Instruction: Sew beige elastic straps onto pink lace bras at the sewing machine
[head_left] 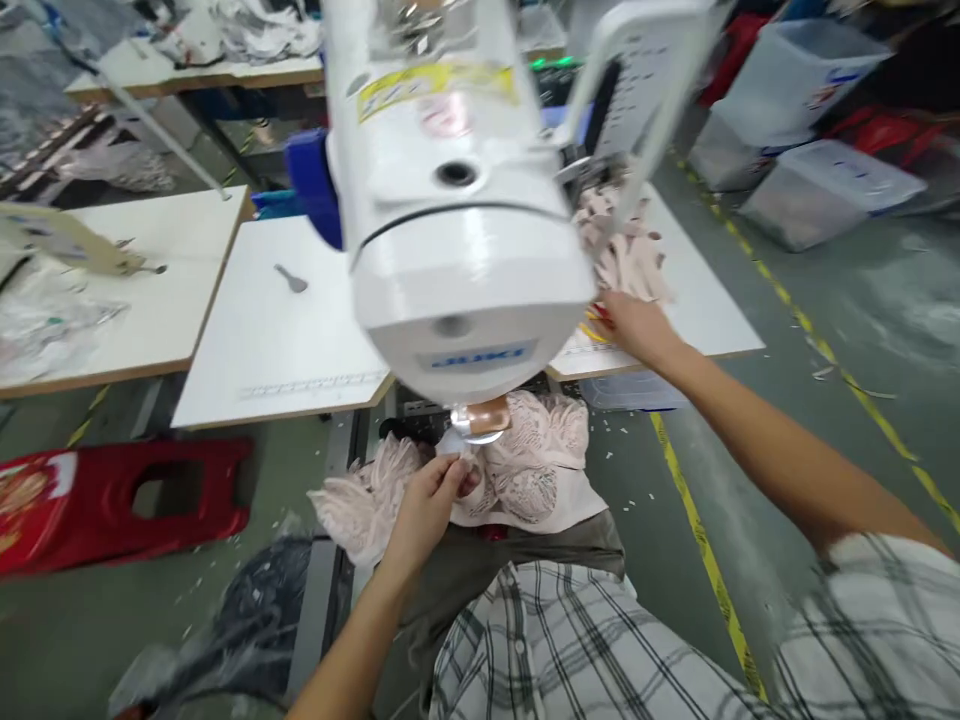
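A pale pink lace bra (529,490) lies across my lap under the head of a white sewing machine (472,270). My left hand (435,490) pinches the bra's edge, just in front of the machine's round metal and copper-coloured part (480,418). More pink fabric (375,500) hangs bunched left of that hand. My right hand (637,325) reaches to the right tabletop, its fingers bent at a small red and yellow thing (594,325) whose kind is unclear. Some fingertips are hidden beside the machine head. Just beyond is a pile of pale pink fabric pieces (630,255).
A grey spoon-shaped item (291,279) rests on the left white tabletop (300,340). A red plastic stool (112,500) is on the floor at left. Clear plastic bins (825,190) stand at far right, beyond yellow floor tape (795,310). Another machine (75,240) sits at far left.
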